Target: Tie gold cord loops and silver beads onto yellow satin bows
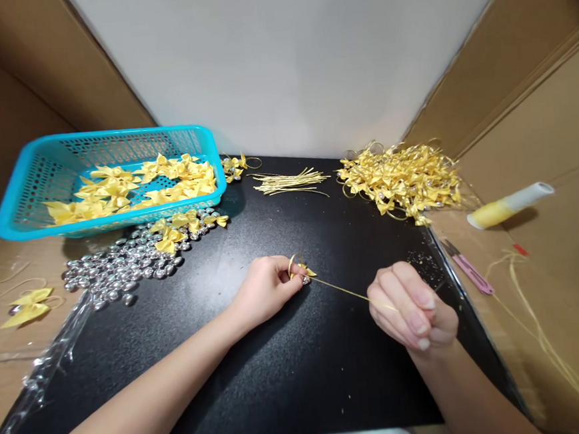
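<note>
My left hand (269,287) is low over the middle of the black table, its thumb and fingers pinching a small yellow ribbon bow (307,269). A gold loop rises from the bow, and a bit of silver shows under the fingertips. From the bow a thin gold cord (342,289) runs taut to the right. My right hand (411,308) is closed in a fist around the other end of that cord, slightly raised over the table's right side. The left fingers hide part of the bow.
A blue basket (114,225) of yellow bows stands back left, with silver beads (117,264) before it. Gold cord pieces (291,181) lie at the back, beside a heap of finished bows (401,178). A pink cutter (469,270) and a tube (509,206) are at right.
</note>
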Motion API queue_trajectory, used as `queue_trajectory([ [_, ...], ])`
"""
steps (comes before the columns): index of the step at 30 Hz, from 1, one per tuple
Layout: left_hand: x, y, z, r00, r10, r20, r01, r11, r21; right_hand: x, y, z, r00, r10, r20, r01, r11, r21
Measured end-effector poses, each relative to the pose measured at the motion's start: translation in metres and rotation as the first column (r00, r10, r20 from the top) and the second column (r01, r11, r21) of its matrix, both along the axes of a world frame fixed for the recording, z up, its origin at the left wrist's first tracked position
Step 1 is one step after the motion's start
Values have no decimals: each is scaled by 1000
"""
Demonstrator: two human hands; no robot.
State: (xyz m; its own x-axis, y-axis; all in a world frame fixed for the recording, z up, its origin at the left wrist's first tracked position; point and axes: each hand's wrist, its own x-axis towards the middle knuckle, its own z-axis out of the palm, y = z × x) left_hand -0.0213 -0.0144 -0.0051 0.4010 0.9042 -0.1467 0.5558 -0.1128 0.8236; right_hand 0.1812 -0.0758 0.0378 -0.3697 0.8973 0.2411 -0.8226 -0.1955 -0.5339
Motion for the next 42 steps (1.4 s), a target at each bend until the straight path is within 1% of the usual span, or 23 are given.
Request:
queue_trajectory([
  [6, -1, 1, 1, 1000, 7, 7, -7, 1000, 4, 2, -1, 2, 997, -48, 67, 49, 999, -3],
  [8, -2, 2, 1, 1000, -3, 21, 3, 1000, -20, 4, 1, 4, 981, -115, 154, 117, 993, 2],
  [11, -2, 4, 3, 994, -48, 94, 57, 994, -91, 7, 6, 5, 917, -262, 300, 272, 962, 9],
  [13, -3, 6, 5, 985, -81, 154, 100, 988, -120, 8, 9, 4, 881, -310, 357, 322, 946, 26],
  [16, -9, 11, 14, 977, -107, 184, 137, 978, -155, 6, 11, 0, 855, -324, 404, 328, 943, 61],
  [19, -21, 20, 30, 988, -109, 108, 128, 974, -189, 4, 10, -1, 839, -326, 436, 321, 943, 87],
  [20, -26, 22, 37, 994, -106, 22, 109, 981, -163, 4, 10, 1, 832, -323, 451, 318, 944, 90],
  [21, -29, 23, 45, 995, -71, -69, 66, 995, -72, 3, 9, 2, 823, -320, 470, 314, 945, 93],
  [22, -31, 22, 52, 992, -32, -125, 39, 998, 55, 3, 9, 5, 810, -314, 494, 309, 946, 96],
  [23, -32, 21, 59, 990, -38, -138, 62, 982, 180, 2, 9, 8, 796, -304, 523, 298, 949, 99],
  [24, -30, 19, 63, 986, -119, -118, 146, 956, 254, 1, 11, 11, 783, -293, 548, 283, 953, 106],
  [26, -21, 13, 65, 932, -359, -56, 359, 886, 293, -2, 17, 18, 766, -277, 579, 248, 960, 131],
  [28, -11, 9, 58, 891, -453, 5, 434, 857, 278, -5, 28, 22, 758, -290, 585, 245, 957, 157],
  [29, -6, 8, 52, 891, -451, 55, 427, 872, 240, -6, 36, 22, 752, -313, 580, 264, 949, 170],
  [30, -3, 8, 46, 898, -419, 135, 394, 902, 178, -7, 44, 21, 742, -341, 577, 292, 939, 180],
  [31, 0, 9, 39, 902, -346, 258, 335, 938, 87, -7, 51, 19, 730, -367, 576, 317, 929, 191],
  [32, 2, 10, 33, 877, -244, 415, 281, 959, -30, -8, 58, 15, 711, -393, 583, 340, 918, 205],
  [33, 3, 12, 27, 819, -107, 563, 217, 967, -132, -8, 64, 10, 687, -401, 606, 341, 914, 218],
  [34, 4, 14, 23, 736, 31, 676, 149, 967, -207, -8, 67, 4, 658, -391, 644, 323, 919, 228],
  [36, 5, 16, 17, 611, 246, 753, 51, 936, -348, -8, 68, -8, 595, -319, 738, 233, 947, 222],
  [37, 5, 17, 15, 578, 318, 751, 10, 918, -396, -9, 66, -14, 568, -273, 776, 177, 962, 209],
  [39, 6, 17, 11, 572, 381, 726, -29, 894, -446, -11, 58, -20, 525, -201, 827, 74, 979, 191],
  [42, 6, 14, 5, 666, 307, 680, -12, 916, -402, -15, 48, -20, 479, -202, 854, -1, 973, 231],
])
